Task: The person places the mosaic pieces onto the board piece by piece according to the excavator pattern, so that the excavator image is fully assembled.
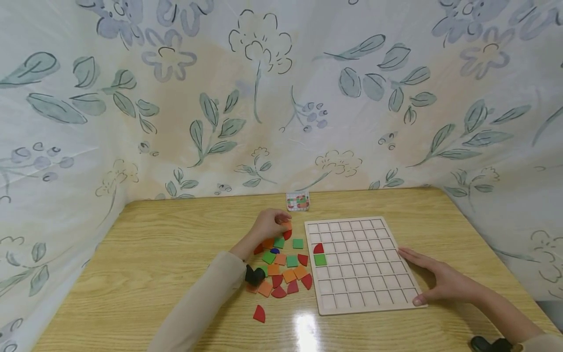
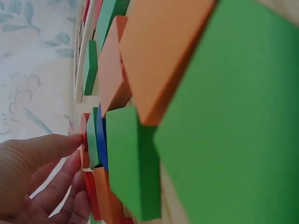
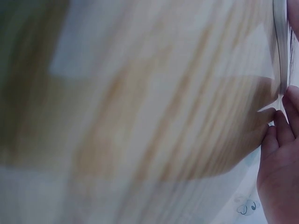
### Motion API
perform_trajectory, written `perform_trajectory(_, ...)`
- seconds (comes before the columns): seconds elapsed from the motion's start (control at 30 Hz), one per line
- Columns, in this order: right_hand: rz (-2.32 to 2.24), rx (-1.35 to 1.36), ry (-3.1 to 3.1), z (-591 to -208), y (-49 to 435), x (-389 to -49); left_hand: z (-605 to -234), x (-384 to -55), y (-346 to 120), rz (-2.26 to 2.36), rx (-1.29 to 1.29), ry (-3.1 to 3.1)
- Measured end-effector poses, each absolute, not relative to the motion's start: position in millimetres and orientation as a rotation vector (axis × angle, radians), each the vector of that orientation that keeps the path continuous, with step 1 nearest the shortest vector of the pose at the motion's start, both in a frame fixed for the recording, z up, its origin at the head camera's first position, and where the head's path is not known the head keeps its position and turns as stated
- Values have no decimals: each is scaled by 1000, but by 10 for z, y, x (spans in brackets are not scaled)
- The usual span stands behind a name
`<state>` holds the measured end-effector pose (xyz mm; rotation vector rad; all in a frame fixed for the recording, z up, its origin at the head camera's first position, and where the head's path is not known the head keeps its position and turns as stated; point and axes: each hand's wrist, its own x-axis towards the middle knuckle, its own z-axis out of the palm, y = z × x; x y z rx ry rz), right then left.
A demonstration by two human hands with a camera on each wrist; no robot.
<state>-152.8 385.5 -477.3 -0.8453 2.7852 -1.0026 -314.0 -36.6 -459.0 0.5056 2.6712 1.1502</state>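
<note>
At the far end of the loose pieces, my left hand [image 1: 267, 226] pinches an orange square tile [image 1: 287, 225] between thumb and fingers. Right below that tile lies a red quarter-circle piece [image 1: 288, 234]. In the left wrist view, the thumb [image 2: 56, 148] and curled fingers close around the pieces at the pile's edge. My right hand [image 1: 440, 281] rests along the right side of the pale wooden grid board [image 1: 367, 312], its thumb at the near corner and its extended fingers higher up that edge. The board's left column carries a red quarter-circle [image 1: 318, 249] and a green square [image 1: 320, 259].
Several green, orange and red pieces spread left of the board, among them a green square [image 1: 297, 243] and a blue piece [image 1: 274, 251]. One red quarter-circle [image 1: 259, 314] lies apart, nearer me. A small patterned card [image 1: 297, 201] stands at the table's back, before a floral cloth [image 1: 281, 146].
</note>
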Motion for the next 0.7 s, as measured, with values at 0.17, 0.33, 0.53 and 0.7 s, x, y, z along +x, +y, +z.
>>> perform_trajectory(0.17,-1009,-830,2782,-4773,3859,-1525,-4570,-3156,-366,1173,480,2649)
perform_trajectory(0.33,-1018,-826,2767,-4777,3858,-1524,-4556,-3162,-364,1205,443,2646)
perform_trajectory(0.53,-1006,-830,2775,-4780,3864,-1531,-4538,-3179,-352,1209,384,2628)
perform_trajectory(0.7,-999,-822,2781,-4774,3859,-1529,-4523,-3195,-347,1211,334,2559)
